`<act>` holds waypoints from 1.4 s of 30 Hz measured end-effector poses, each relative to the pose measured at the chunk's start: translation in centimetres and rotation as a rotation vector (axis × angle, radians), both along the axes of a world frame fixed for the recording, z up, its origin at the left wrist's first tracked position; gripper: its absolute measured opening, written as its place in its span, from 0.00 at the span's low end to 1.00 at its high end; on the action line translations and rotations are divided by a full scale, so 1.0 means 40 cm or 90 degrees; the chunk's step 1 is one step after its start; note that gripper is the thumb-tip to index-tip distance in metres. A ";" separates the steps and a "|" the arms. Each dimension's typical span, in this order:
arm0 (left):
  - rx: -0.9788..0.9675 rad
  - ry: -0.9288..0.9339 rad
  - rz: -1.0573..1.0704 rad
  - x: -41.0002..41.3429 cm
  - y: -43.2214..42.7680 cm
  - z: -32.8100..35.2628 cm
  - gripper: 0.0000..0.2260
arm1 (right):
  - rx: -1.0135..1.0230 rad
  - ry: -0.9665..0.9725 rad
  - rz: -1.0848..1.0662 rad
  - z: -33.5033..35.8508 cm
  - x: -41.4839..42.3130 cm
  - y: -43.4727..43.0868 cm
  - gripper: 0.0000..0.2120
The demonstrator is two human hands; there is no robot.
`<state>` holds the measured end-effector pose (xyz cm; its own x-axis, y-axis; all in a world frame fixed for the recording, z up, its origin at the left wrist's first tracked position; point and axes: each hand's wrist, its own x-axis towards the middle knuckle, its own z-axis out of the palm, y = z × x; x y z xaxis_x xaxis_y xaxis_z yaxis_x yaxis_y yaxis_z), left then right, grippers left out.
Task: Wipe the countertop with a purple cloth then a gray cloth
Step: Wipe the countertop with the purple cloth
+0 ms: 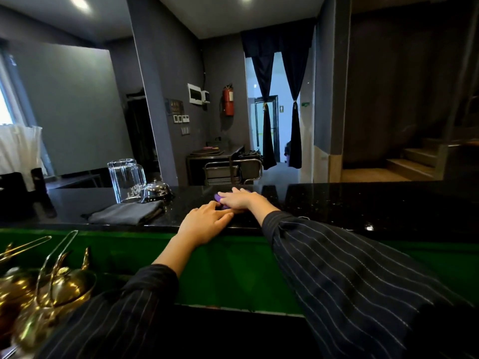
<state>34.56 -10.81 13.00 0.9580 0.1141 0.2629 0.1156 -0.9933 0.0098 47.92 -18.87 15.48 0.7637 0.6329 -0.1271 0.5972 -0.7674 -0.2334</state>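
Note:
My right hand point(239, 198) lies flat, palm down, on the purple cloth point(218, 197) in the middle of the black speckled countertop point(350, 203). Only a small purple edge shows at the hand's left side. My left hand point(204, 224) rests on the counter's near edge just in front of it, fingers together, holding nothing. The folded gray cloth point(127, 213) lies on the counter to the left, apart from both hands.
Two upturned clear glass pitchers point(127, 180) and a chrome call bell point(157, 190) stand behind the gray cloth. Brass utensils point(44, 286) crowd the lower left below the green counter front point(233, 268). A black holder point(39, 187) stands at far left.

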 end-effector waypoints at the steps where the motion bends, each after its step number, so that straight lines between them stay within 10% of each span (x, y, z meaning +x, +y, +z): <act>1: 0.002 -0.004 -0.002 -0.005 -0.019 -0.003 0.18 | 0.000 -0.001 -0.009 -0.001 -0.004 -0.025 0.25; 10: 0.023 -0.067 -0.163 -0.127 -0.135 -0.074 0.30 | 0.008 -0.030 -0.076 -0.011 -0.069 -0.315 0.25; 16: 0.028 0.027 0.054 -0.189 0.072 -0.069 0.43 | -0.003 -0.049 -0.234 -0.006 -0.058 -0.521 0.26; 26: 0.016 0.031 0.010 -0.141 0.092 -0.045 0.41 | -0.049 -0.100 -0.572 0.013 -0.062 -0.262 0.30; 42: -0.092 -0.031 0.041 -0.112 0.103 -0.052 0.53 | 0.008 -0.075 0.030 -0.001 -0.208 0.078 0.29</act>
